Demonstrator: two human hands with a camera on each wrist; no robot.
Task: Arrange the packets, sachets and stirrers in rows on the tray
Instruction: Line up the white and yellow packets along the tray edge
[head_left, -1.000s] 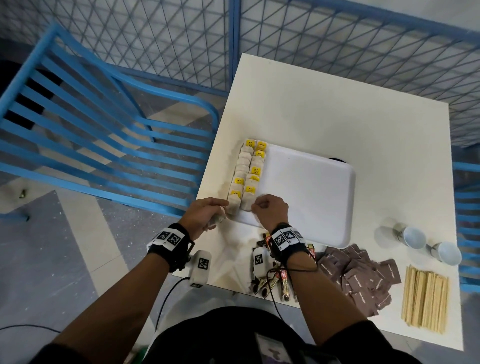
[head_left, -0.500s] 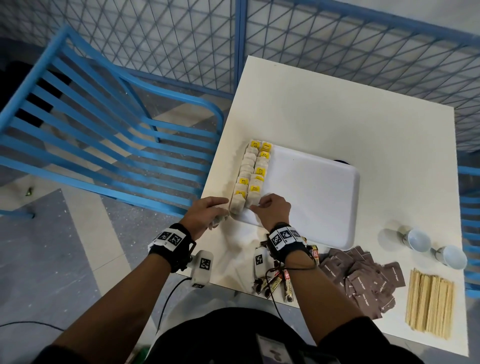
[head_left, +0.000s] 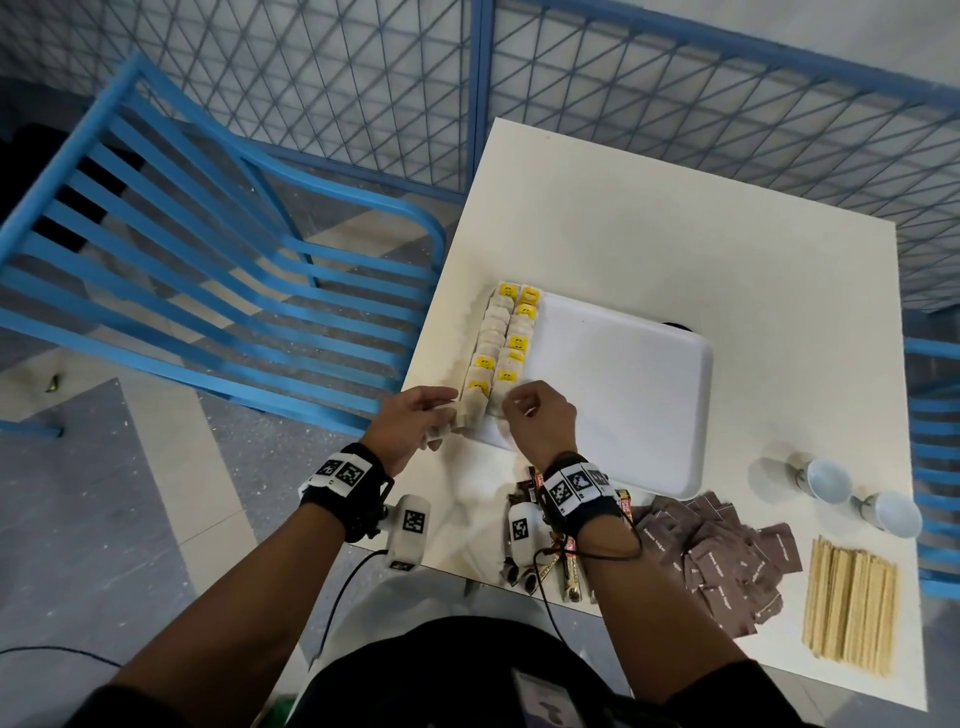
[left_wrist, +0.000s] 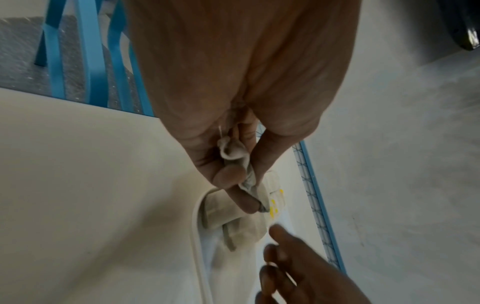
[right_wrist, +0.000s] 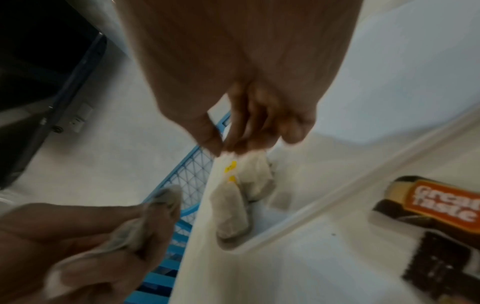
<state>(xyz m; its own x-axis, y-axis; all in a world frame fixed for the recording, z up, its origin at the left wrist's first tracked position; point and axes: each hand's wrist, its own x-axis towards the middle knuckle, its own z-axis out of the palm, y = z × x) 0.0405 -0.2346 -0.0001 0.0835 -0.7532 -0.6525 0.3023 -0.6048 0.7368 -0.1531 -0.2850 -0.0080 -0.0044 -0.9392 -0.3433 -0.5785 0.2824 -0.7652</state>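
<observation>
A white tray (head_left: 623, 395) lies mid-table with two rows of tea bags (head_left: 506, 338) with yellow tags along its left edge. My left hand (head_left: 441, 415) is at the tray's near-left corner and grips a small crumpled bunch of tea bags (left_wrist: 235, 156). My right hand (head_left: 514, 402) is beside it and pinches the top of the nearest tea bag (right_wrist: 255, 176) of the second row. Brown sachets (head_left: 727, 556) lie heaped near the table's front, wooden stirrers (head_left: 852, 603) to their right, and coffee stick packets (head_left: 569, 566) are partly hidden under my right wrist.
Two small white cups (head_left: 826, 478) stand right of the tray. A blue slatted chair (head_left: 208, 260) stands close to the table's left edge. A blue mesh fence (head_left: 675, 78) runs behind the table. The tray's right part is bare.
Both hands stay at the tray's near-left corner. The right hand's fingers have closed in on the nearest bag of the second row. The left hand keeps its bunch.
</observation>
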